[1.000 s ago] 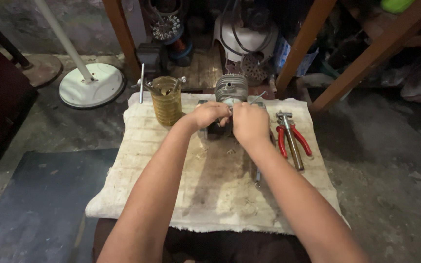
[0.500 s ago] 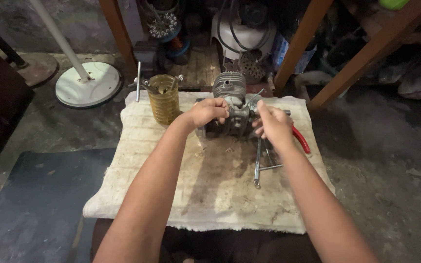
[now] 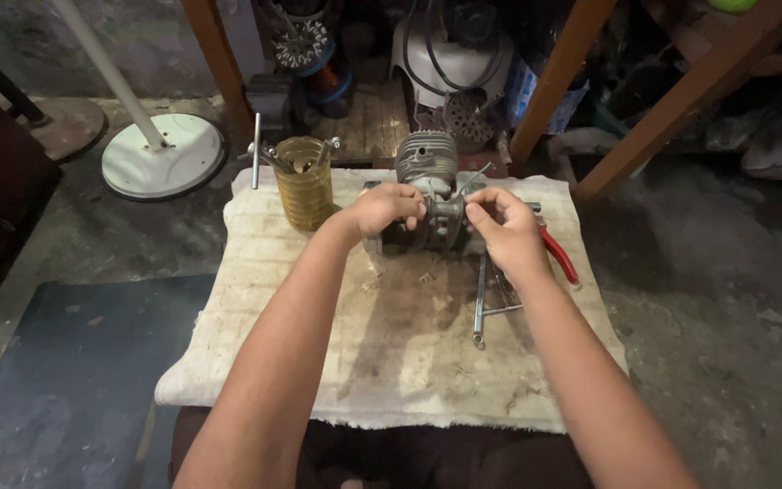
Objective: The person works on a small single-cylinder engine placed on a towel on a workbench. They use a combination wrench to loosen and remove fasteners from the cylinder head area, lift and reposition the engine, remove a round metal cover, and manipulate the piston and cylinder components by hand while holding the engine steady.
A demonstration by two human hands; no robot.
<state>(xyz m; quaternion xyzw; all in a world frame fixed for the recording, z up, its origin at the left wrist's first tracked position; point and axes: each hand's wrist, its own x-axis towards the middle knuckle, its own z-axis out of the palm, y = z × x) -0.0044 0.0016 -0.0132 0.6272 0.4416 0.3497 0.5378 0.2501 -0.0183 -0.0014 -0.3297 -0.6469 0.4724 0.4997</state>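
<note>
A small grey engine block with a finned cylinder (image 3: 427, 186) stands at the far middle of a dirty white cloth (image 3: 391, 362). My left hand (image 3: 382, 208) grips its left side. My right hand (image 3: 502, 225) pinches a thin metal rod (image 3: 471, 179) that sticks out of the engine's right side. A T-shaped metal wrench (image 3: 481, 303) lies on the cloth under my right wrist. Red-handled pliers (image 3: 558, 254) lie just right of that hand, partly hidden by it.
A yellowish plastic cup holding tools (image 3: 303, 181) stands on the cloth's far left corner. A white round fan base with a pole (image 3: 163, 156) sits on the floor at left. Wooden legs (image 3: 554, 91), engine parts and clutter crowd the back. A dark mat (image 3: 56, 389) lies at left.
My right hand moved off the engine's top toward its right side and now pinches the thin rod. The wrench under it came into view. My left hand stayed on the engine.
</note>
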